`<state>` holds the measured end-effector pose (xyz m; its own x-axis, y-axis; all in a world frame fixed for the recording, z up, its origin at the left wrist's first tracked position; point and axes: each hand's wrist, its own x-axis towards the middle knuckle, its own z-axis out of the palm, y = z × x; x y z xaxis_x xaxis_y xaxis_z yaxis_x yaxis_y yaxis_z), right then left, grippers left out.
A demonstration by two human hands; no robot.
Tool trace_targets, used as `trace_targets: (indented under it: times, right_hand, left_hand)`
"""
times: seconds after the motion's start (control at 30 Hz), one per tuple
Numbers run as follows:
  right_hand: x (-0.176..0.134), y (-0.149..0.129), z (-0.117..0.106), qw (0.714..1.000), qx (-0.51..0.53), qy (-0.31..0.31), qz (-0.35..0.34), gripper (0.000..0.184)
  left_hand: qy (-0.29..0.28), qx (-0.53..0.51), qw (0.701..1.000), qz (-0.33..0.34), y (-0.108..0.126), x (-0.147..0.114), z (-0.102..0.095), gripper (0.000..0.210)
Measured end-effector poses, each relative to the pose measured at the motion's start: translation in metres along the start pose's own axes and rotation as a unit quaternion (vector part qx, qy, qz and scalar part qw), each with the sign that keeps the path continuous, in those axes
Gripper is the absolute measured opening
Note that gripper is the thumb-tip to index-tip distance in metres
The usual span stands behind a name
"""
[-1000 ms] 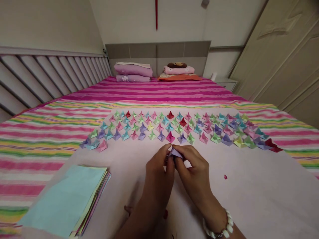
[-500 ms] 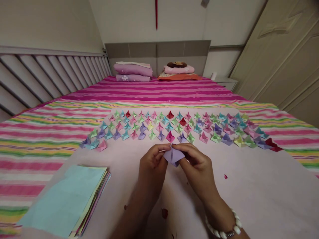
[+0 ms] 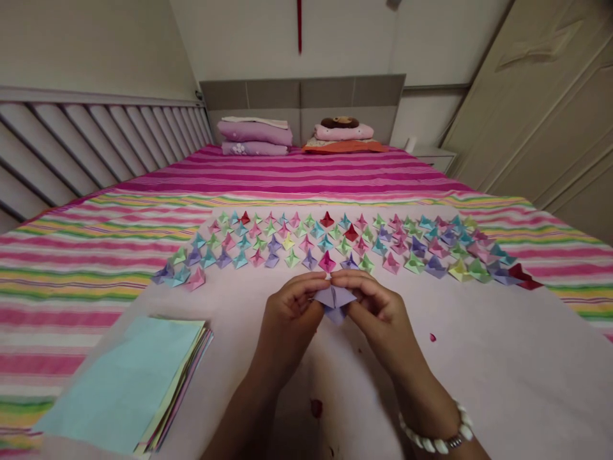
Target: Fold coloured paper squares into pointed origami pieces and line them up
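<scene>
Look, between both hands sat the folded lilac paper (image 3: 335, 296), pinched at its two sides! The left hand (image 3: 287, 321) gripped the paper's left side and the right hand (image 3: 384, 321) its right, fingers (image 3: 309, 279) along the far edge and thumbs (image 3: 363, 317) on the near side, a hold that seemingly steadied both halves and left the middle crease in plain sight. Beyond the lilac paper ran rows of small folded paper shapes (image 3: 327, 260), presumably lined up there to leave the hands room. Nearer and well left of it lay a stack of coloured sheets (image 3: 129, 377), apparently handy yet clear of the arms. Red scraps (image 3: 317, 409) dotted the pale cover (image 3: 479, 358) nearer than the paper, and all around stretched the striped bed (image 3: 297, 171).
</scene>
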<state>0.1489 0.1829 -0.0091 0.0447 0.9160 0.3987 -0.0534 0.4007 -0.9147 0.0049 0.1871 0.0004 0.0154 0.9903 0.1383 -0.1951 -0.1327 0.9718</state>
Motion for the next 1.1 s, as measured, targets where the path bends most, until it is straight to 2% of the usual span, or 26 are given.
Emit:
trace_targets:
  times: [0.17, 0.33, 0.43, 0.57, 0.67, 0.77, 0.87, 0.97, 1.1]
  right_hand:
    - [-0.002, -0.003, -0.006, 0.999, 0.013, -0.038, 0.037, 0.023]
    - [-0.002, 0.001, -0.013, 0.987, 0.085, -0.122, 0.066, 0.031]
    - [-0.001, 0.002, -0.011, 0.989, 0.073, -0.104, 0.071, 0.027]
    - [0.002, 0.001, -0.007, 0.997, 0.04, -0.055, 0.047, 0.014]
    - [0.004, 0.0, -0.006, 0.998, 0.029, -0.034, 0.052, 0.013]
    - [0.004, 0.0, -0.007, 0.995, 0.034, -0.022, 0.095, 0.016]
    - [0.004, 0.002, -0.008, 0.99, 0.055, -0.01, 0.133, 0.021]
    - [0.004, 0.004, -0.009, 0.986, 0.073, -0.002, 0.152, 0.023]
    - [0.004, 0.006, -0.009, 0.982, 0.087, -0.011, 0.167, 0.022]
  left_hand:
    - [-0.011, -0.014, 0.998, -0.065, 0.004, 0.001, -0.006, 0.023]
    - [-0.051, -0.088, 0.984, -0.147, 0.003, 0.003, -0.014, 0.025]
    - [-0.082, -0.097, 0.98, -0.156, 0.003, 0.003, -0.015, 0.023]
    - [-0.111, -0.076, 0.98, -0.148, 0.004, 0.001, -0.013, 0.02]
    - [-0.122, -0.072, 0.979, -0.146, 0.005, 0.001, -0.01, 0.025]
    - [-0.102, -0.082, 0.98, -0.148, 0.005, 0.002, -0.008, 0.034]
    - [-0.078, -0.036, 0.988, -0.13, 0.005, 0.003, -0.007, 0.038]
    - [-0.043, 0.021, 0.996, -0.081, 0.004, 0.003, -0.008, 0.037]
    - [-0.013, 0.012, 1.0, -0.008, 0.004, 0.005, -0.013, 0.024]
